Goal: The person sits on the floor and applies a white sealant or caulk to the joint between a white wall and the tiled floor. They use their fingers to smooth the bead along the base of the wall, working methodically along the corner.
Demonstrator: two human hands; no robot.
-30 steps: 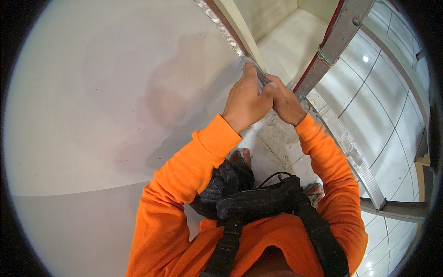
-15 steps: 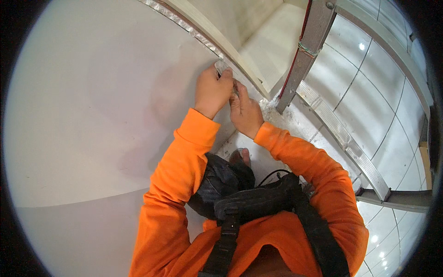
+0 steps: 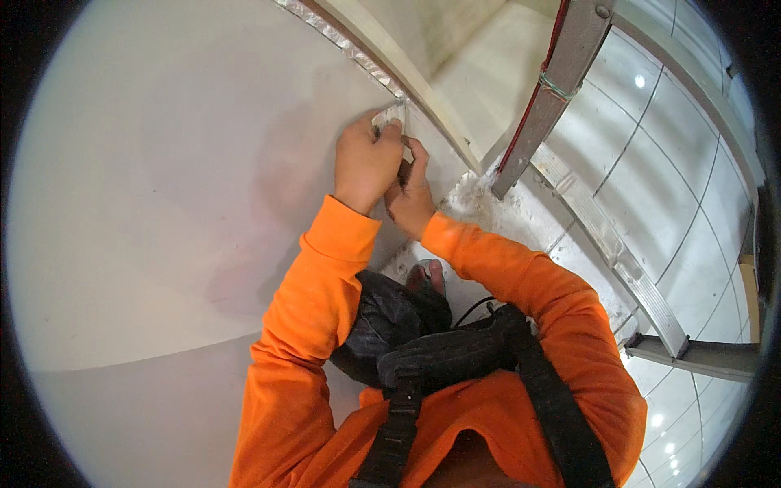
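Whitish and slightly glossy, a small flat piece point(image 3: 390, 115) sits at the fingertips of the left hand point(image 3: 366, 167), right beside the lower visible end of a rough white strip point(image 3: 358, 55) between the large pale panel point(image 3: 187, 154) and the cream board point(image 3: 438, 104). The left thumb and fingers are closed on that piece in what looks like a pinch, its far end poking out beyond them. The right hand point(image 3: 411, 202) is just below, fingers curled and the index finger bent up near the left thumb; whether it grips anything cannot be told, since its palm side is hidden.

Judging from this pose, a good hold keeps the pinch close to the working end, so the thin piece doesn't flex, with the right hand steadying from below. Even, light pressure along the edge would suit; leaning harder could mark the panel's smooth face. Feet deserve care too: a metal ladder leg point(image 3: 547, 98) stands near, on floor point(image 3: 480, 203) strewn with pale debris.
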